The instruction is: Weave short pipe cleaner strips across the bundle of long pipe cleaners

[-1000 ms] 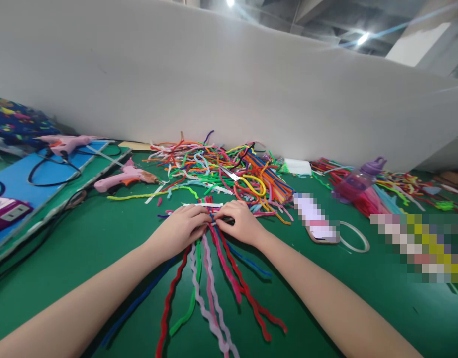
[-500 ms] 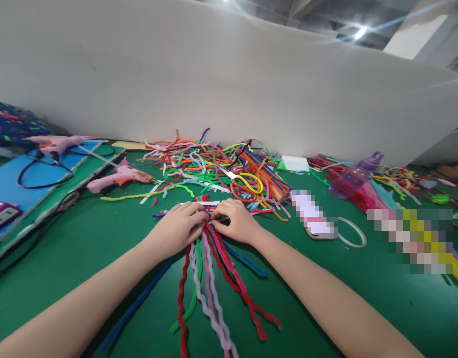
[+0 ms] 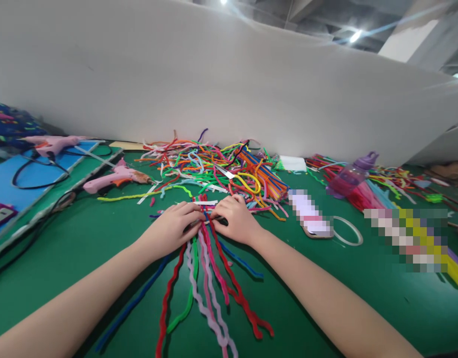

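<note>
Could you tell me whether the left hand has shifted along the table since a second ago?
No. The left hand remains pinched on the bundle of pipe cleaners, equally near the pink glue gun; only the camera drifted.

A green table (image 3: 363, 298) filled the foreground, a pale curved wall (image 3: 229, 84) rose at twelve o'clock, and ceiling lights (image 3: 354, 36) glared at one o'clock.

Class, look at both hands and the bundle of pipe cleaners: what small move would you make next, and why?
Probably tighten the pinch at the top. The left hand and right hand meet on the bundle of pipe cleaners at one end, while the strands below fan out loose across the green table.
</note>
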`<action>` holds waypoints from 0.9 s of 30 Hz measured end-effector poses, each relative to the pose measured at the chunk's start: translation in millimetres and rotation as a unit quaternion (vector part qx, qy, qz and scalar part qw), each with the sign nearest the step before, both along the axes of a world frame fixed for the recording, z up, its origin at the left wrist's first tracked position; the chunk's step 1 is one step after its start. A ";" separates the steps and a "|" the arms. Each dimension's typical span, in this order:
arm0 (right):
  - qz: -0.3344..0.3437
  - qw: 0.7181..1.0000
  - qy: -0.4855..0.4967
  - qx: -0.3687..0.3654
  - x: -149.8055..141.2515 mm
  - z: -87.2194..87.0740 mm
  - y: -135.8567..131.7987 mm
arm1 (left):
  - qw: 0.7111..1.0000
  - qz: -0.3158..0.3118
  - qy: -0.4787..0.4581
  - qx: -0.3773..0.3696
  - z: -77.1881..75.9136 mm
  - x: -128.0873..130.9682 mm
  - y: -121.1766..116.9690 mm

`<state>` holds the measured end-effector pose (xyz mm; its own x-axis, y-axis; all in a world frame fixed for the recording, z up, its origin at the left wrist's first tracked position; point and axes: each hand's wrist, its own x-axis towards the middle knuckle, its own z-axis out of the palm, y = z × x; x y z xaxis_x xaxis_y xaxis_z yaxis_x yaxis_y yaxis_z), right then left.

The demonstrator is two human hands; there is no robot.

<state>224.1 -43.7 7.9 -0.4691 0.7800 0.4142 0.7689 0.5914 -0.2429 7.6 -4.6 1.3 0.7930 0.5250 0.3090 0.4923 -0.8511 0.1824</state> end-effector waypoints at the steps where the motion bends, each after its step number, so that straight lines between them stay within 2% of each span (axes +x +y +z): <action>1: -0.001 1.000 -0.005 0.009 -0.1 0.1 -0.5 | 1.000 -0.002 0.001 0.002 0.3 -0.2 -0.2; 7: 0.036 0.998 -0.036 0.047 -0.5 -1.6 -1.4 | 1.000 -0.004 0.005 0.011 1.6 0.5 -1.7; 16: 0.011 0.999 0.024 -0.021 -0.4 -2.0 -0.7 | 1.000 0.011 -0.016 -0.018 0.0 0.9 -2.1; 21: 0.005 0.999 0.029 -0.020 1.4 0.2 0.5 | 0.996 0.040 -0.046 -0.060 -0.4 0.2 -1.9; 27: -0.013 0.999 0.032 -0.008 -1.7 -2.6 2.3 | 0.994 0.023 -0.071 -0.075 -1.8 0.3 -0.5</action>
<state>222.4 -41.4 5.3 -0.4210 0.7985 0.4303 0.7664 0.5669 -0.3021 7.9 -5.1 -0.4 0.7206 0.6091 0.3313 0.4912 -0.7857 0.3761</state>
